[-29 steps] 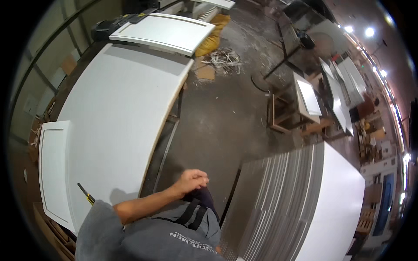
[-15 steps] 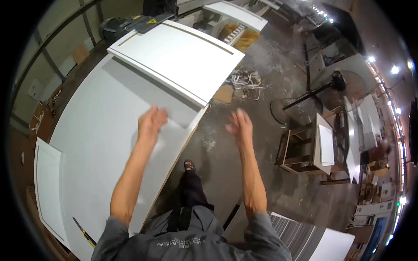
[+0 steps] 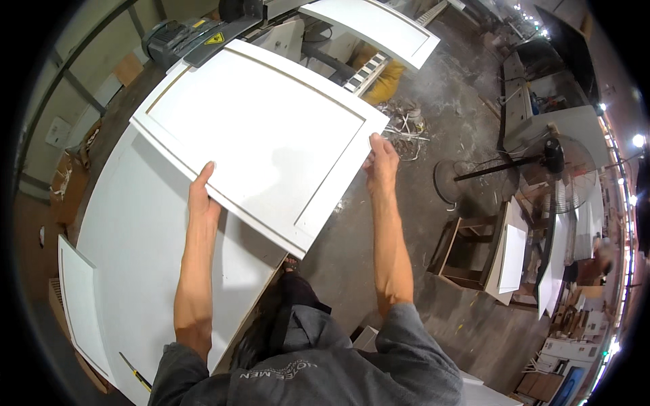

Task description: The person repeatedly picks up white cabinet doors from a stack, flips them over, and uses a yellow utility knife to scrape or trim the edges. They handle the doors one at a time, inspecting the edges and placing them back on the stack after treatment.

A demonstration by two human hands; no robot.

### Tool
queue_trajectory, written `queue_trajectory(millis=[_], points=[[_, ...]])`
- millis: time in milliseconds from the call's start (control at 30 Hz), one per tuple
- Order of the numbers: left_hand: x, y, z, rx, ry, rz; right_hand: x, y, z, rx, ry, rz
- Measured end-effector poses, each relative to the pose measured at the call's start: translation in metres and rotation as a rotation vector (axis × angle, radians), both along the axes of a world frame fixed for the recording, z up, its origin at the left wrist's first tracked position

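Observation:
A large white cabinet door (image 3: pixel 261 135) with a raised frame and recessed centre is held a little above the work table (image 3: pixel 145 250). Its near edge is gripped by my left hand (image 3: pixel 203 193), thumb on top and fingers hidden beneath. On the door's right edge, near the far corner, my right hand (image 3: pixel 383 162) is closed, its thumb on top and the other fingers mostly underneath. The far left part of the door lies beside a dark machine part (image 3: pixel 210 44) with a yellow warning label.
Another white door (image 3: pixel 376 27) rests beyond, near a yellow sack (image 3: pixel 387 84). A smaller white panel (image 3: pixel 84 304) and a thin yellow-and-black tool (image 3: pixel 139 375) lie at the table's left. A standing fan (image 3: pixel 552 159) and a wooden stand (image 3: pixel 474 254) are to the right; scraps (image 3: pixel 409 132) litter the floor.
Both hands, empty and off the door before, have moved forward and taken hold of it. The door has come nearer to me, its near right corner now past the table edge.

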State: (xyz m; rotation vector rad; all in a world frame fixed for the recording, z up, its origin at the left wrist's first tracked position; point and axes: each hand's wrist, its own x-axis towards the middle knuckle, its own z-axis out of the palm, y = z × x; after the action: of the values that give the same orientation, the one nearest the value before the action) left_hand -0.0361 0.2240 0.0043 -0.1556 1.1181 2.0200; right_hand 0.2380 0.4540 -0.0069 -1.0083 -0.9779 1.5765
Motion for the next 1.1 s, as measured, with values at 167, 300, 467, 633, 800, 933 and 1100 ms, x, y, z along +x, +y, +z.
queue_trajectory(millis=[167, 300, 467, 633, 800, 933, 1100], points=[[0.014, -0.068, -0.012, -0.032, 0.004, 0.103, -0.011, -0.009, 0.005, -0.045, -0.025, -0.038], [0.033, -0.145, -0.028, -0.040, -0.028, 0.168, -0.006, -0.061, 0.004, -0.097, 0.049, -0.011], [0.067, -0.229, -0.047, -0.073, 0.012, 0.258, 0.000, -0.142, 0.000, 0.037, -0.055, 0.029], [0.089, -0.296, -0.040, -0.121, -0.114, 0.232, 0.019, -0.195, -0.050, -0.167, -0.008, 0.014], [0.071, -0.344, -0.050, -0.348, -0.003, -0.166, 0.034, -0.224, -0.080, -0.260, -0.137, 0.117], [0.037, -0.375, -0.004, -0.683, 0.253, -0.705, 0.046, -0.233, -0.061, -0.199, -0.112, 0.219], [0.046, -0.384, -0.022, -0.547, 0.712, -0.312, 0.062, -0.231, -0.088, -0.105, -0.037, 0.380]])
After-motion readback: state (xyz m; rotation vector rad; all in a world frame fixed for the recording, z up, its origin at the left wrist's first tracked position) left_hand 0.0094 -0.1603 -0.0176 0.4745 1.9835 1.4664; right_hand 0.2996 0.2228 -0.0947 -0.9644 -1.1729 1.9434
